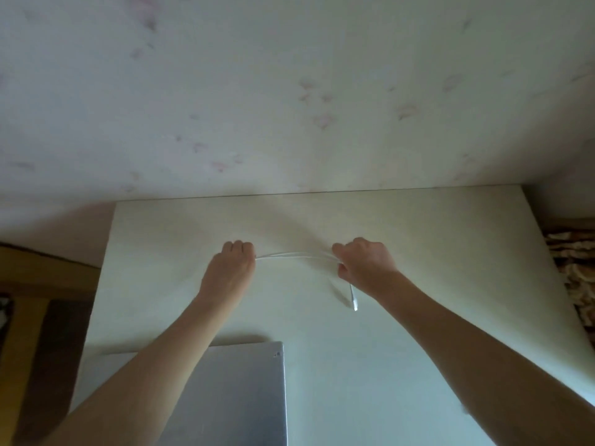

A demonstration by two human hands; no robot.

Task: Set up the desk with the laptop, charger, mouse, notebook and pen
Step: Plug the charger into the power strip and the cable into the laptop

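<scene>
Both hands work the charger cable over the white desk, beyond the closed silver laptop, which lies flat at the desk's near edge under the left forearm.

The left hand is curled into a fist round one end of the cable; what else it encloses cannot be told. The right hand has its fingers curled and pinches the cable at the other end of the stretch. Between the two hands the cable runs as a shallow arc, its long axis left to right, roughly parallel to the laptop's far edge. It looks like two strands side by side, which suggests a loop, though the blur prevents certainty.

From the right hand a short tail hangs toward the laptop, ending in the plug, which lies just off the laptop's far right corner, apart from it.

Judgement: the charger is being uncoiled. The right hand is nearer the plug. No port is visible on the laptop. Mouse, notebook and pen are not in view.
</scene>
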